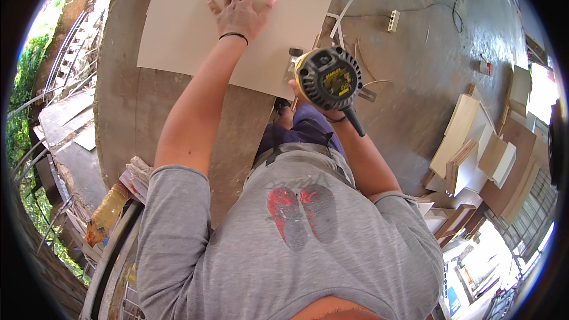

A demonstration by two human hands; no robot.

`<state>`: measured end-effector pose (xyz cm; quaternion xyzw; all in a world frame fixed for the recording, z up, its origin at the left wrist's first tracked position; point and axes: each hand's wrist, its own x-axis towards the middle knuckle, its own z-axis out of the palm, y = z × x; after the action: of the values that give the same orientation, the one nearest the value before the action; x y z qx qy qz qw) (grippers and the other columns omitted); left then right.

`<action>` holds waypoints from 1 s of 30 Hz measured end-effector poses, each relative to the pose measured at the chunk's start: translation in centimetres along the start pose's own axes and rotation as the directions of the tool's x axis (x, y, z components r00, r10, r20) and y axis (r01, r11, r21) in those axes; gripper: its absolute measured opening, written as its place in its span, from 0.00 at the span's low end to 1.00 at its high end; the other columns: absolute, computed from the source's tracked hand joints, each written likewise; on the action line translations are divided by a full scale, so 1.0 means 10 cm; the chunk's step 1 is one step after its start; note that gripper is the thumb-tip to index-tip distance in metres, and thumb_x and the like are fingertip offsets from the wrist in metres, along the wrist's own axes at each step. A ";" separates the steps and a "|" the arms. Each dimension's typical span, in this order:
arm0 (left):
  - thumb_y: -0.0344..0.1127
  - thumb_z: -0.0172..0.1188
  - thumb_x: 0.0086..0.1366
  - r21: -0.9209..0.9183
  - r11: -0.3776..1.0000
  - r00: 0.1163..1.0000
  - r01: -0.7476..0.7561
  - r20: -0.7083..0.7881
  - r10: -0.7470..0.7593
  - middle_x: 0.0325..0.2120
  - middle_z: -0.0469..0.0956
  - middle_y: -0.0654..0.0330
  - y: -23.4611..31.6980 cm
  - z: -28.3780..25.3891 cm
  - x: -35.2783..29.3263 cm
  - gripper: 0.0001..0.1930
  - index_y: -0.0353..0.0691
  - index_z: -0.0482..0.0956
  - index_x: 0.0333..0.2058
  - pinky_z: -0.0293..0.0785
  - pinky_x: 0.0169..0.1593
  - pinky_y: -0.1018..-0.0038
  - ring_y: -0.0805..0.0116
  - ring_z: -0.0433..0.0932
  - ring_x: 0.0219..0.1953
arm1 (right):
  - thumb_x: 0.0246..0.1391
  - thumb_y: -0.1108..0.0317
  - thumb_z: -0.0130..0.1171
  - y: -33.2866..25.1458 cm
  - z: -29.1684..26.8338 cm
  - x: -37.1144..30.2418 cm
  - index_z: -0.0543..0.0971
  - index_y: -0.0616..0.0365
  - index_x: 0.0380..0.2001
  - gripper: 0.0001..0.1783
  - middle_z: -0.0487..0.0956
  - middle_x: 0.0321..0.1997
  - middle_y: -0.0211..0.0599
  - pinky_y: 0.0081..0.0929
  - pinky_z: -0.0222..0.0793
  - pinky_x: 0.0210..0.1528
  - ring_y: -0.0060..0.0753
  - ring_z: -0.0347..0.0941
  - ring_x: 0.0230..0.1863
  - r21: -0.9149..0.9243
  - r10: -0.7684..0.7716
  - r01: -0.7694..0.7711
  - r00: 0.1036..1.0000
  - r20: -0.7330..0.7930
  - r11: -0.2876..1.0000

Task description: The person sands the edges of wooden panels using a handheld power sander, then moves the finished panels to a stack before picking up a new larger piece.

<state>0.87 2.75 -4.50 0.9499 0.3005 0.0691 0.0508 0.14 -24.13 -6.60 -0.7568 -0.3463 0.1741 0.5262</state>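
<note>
My left hand (240, 12) lies flat on a large pale board (178, 24), fingers spread, a dark band round its wrist. At the board's right-hand near corner stands a yellow and black trim router (331, 80), its round vented top facing up. My right hand (294, 88) grips the router's body from the near side; most of that hand is hidden under the tool, with only some fingers showing. A cord sleeve hangs from the top of the router toward my right forearm. The cutting bit is out of sight.
Thin offcut strips (341, 24) lie beyond the board's right edge. On the floor are a power strip (393, 21) with a dark cable and a small pail (485, 68). Wooden panels and box parts (462, 136) stand at the right. Scrap pieces (109, 213) pile up at the left.
</note>
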 end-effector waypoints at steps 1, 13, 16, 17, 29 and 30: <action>0.68 0.41 0.60 -0.004 1.000 1.000 -0.006 -0.007 0.006 0.67 0.47 0.64 0.02 -0.01 0.01 0.38 0.54 0.55 0.64 0.34 0.66 0.44 0.60 0.42 0.69 | 0.47 0.61 0.65 0.08 -0.03 0.09 0.73 0.55 0.45 0.22 0.76 0.39 0.30 0.30 0.66 0.49 0.29 0.71 0.39 -0.138 -0.073 0.080 0.996 0.054 0.987; 0.65 0.42 0.61 0.032 0.999 1.000 -0.021 0.006 0.021 0.67 0.48 0.64 0.03 -0.06 0.00 0.37 0.52 0.57 0.64 0.35 0.66 0.43 0.60 0.42 0.69 | 0.38 0.69 0.69 -0.48 -0.47 1.08 0.79 0.57 0.35 0.17 0.79 0.33 0.30 0.27 0.72 0.40 0.26 0.75 0.34 -0.313 -0.287 0.262 0.957 -0.036 0.913; 0.65 0.42 0.61 0.017 1.000 1.000 -0.014 0.016 0.014 0.67 0.48 0.65 0.05 -0.08 -0.01 0.37 0.52 0.56 0.64 0.35 0.66 0.44 0.61 0.42 0.69 | 0.36 0.69 0.70 -0.43 -0.52 1.20 0.79 0.58 0.35 0.18 0.79 0.31 0.30 0.26 0.73 0.38 0.26 0.75 0.32 -0.314 -0.305 0.273 0.951 -0.057 0.909; 0.65 0.42 0.61 0.019 1.000 1.000 -0.013 0.019 0.013 0.67 0.47 0.65 0.05 -0.08 -0.01 0.37 0.52 0.56 0.64 0.35 0.66 0.44 0.61 0.42 0.69 | 0.36 0.69 0.70 -0.44 -0.55 1.25 0.79 0.58 0.35 0.18 0.80 0.31 0.30 0.26 0.73 0.38 0.26 0.75 0.32 -0.319 -0.325 0.289 0.943 -0.065 0.903; 0.63 0.42 0.63 0.088 0.996 0.993 -0.016 0.121 0.005 0.68 0.46 0.65 0.08 -0.23 -0.02 0.36 0.51 0.54 0.65 0.36 0.66 0.46 0.61 0.40 0.70 | 0.31 0.57 0.74 -0.21 -0.82 2.00 0.79 0.54 0.38 0.27 0.82 0.35 0.32 0.29 0.75 0.41 0.30 0.79 0.37 -0.172 -0.294 0.257 0.924 -0.246 0.951; 0.62 0.42 0.63 0.092 0.996 0.992 -0.017 0.126 0.006 0.68 0.46 0.65 0.08 -0.23 -0.03 0.36 0.51 0.54 0.65 0.36 0.66 0.46 0.61 0.40 0.70 | 0.31 0.56 0.74 -0.15 -0.85 2.08 0.78 0.54 0.39 0.29 0.81 0.36 0.33 0.29 0.75 0.42 0.31 0.79 0.37 -0.140 -0.283 0.254 0.922 -0.263 0.957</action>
<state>0.71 2.12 -2.17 0.9555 0.2940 -0.0043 0.0251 19.55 -14.84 0.18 -0.7451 -0.3774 -0.0269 0.5492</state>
